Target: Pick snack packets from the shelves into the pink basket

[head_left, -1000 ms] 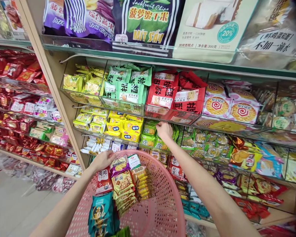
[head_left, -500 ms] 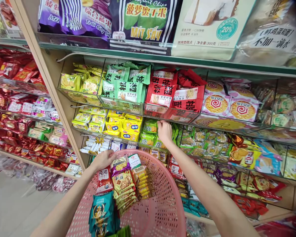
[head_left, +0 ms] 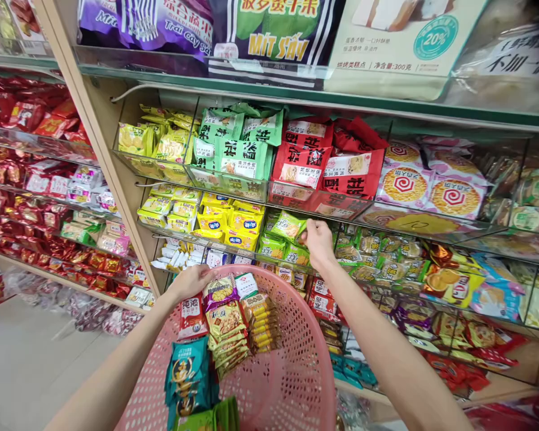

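My left hand (head_left: 191, 282) grips the far left rim of a pink perforated plastic basket (head_left: 306, 359). Inside it lie teal packets (head_left: 186, 374), a red packet (head_left: 191, 317), gold packets (head_left: 227, 323), brown-and-yellow packets (head_left: 263, 326) and green packets (head_left: 206, 417). Past the basket's rim, my right hand (head_left: 320, 242) pinches the edge of a green snack packet (head_left: 288, 226), which is lifted and tilted over the other green packets (head_left: 272, 246) in their shelf compartment. Yellow packets (head_left: 243, 230) fill the compartment to the left.
Clear dividers and a glass shelf edge (head_left: 273, 90) stand close above my right hand. Higher up are green packets (head_left: 238, 157), red packets (head_left: 327, 161) and large bags (head_left: 273, 36). A wooden upright (head_left: 94, 161) separates the left shelves with red packets (head_left: 22, 114).
My right hand has drawn back slightly from the compartment, with a green packet now lifted in its fingers. My left hand still holds the basket. The view has shifted a little.
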`<action>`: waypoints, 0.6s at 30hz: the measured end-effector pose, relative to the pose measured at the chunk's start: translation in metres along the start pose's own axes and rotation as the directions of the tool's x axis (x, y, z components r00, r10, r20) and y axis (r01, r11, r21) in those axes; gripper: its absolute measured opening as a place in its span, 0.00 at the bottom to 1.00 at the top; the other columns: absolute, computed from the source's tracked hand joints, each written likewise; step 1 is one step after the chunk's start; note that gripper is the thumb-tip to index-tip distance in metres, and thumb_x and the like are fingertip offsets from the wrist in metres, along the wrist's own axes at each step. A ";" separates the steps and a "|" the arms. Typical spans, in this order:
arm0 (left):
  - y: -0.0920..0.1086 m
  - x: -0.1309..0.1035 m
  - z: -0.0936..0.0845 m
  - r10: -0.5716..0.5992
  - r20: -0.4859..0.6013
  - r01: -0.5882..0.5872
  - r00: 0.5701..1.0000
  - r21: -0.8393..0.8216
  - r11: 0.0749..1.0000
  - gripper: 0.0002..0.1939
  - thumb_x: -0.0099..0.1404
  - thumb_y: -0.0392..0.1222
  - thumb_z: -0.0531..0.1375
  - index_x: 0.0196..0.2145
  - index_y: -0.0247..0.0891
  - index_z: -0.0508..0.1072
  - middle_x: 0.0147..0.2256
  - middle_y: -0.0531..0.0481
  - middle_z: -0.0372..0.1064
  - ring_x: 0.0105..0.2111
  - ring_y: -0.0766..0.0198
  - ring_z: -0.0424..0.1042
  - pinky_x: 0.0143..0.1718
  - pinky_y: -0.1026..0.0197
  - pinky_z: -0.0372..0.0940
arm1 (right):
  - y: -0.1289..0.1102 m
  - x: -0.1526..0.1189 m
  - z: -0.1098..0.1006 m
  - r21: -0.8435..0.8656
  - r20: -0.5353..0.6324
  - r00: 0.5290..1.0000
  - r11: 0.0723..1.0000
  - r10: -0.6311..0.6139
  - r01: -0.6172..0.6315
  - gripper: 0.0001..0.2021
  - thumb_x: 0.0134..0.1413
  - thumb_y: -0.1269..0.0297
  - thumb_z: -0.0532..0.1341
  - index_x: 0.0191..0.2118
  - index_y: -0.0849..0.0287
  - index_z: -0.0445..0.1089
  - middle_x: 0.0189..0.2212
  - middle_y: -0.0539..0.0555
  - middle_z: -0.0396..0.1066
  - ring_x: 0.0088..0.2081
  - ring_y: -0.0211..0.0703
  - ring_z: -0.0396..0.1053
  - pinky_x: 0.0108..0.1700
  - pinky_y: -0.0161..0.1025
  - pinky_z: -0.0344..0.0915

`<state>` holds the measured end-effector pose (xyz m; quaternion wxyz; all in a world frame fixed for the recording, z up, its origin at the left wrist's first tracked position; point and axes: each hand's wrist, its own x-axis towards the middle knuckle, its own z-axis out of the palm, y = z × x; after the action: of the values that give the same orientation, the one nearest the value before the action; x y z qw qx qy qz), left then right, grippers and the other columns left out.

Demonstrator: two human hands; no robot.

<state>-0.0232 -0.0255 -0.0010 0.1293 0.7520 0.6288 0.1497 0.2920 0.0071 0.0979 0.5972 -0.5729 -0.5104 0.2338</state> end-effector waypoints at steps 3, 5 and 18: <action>0.000 -0.001 -0.001 -0.011 0.005 0.011 1.000 0.006 1.000 0.25 0.61 0.62 0.43 0.28 0.39 0.67 0.27 0.46 0.70 0.29 0.59 0.69 0.29 0.64 0.55 | -0.012 -0.030 -0.018 0.295 0.096 0.986 0.942 0.134 -0.157 0.12 0.52 0.53 0.56 0.31 0.56 0.58 0.16 0.42 0.56 0.18 0.33 0.55 0.22 0.31 0.50; 0.001 -0.002 -0.001 -0.025 0.003 0.025 1.000 0.007 1.000 0.26 0.61 0.63 0.44 0.29 0.39 0.68 0.28 0.46 0.70 0.30 0.59 0.70 0.29 0.64 0.56 | -0.020 -0.057 -0.028 0.357 0.215 0.967 0.910 0.139 -0.210 0.12 0.49 0.54 0.60 0.29 0.56 0.59 0.17 0.43 0.57 0.19 0.32 0.55 0.22 0.30 0.50; 0.008 -0.005 -0.001 -0.020 0.001 0.020 1.000 0.041 0.999 0.27 0.61 0.63 0.44 0.33 0.38 0.70 0.30 0.45 0.71 0.30 0.58 0.69 0.28 0.63 0.56 | 0.011 -0.257 0.003 -0.205 0.752 0.262 0.593 0.604 -0.779 0.16 0.48 0.52 0.60 0.32 0.60 0.59 0.21 0.42 0.60 0.18 0.26 0.57 0.20 0.30 0.46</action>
<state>-0.0175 -0.0317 0.0028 0.1158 0.7481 0.6393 0.1351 0.1981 -0.2112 -0.0001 0.2131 -0.5151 -0.3767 0.7398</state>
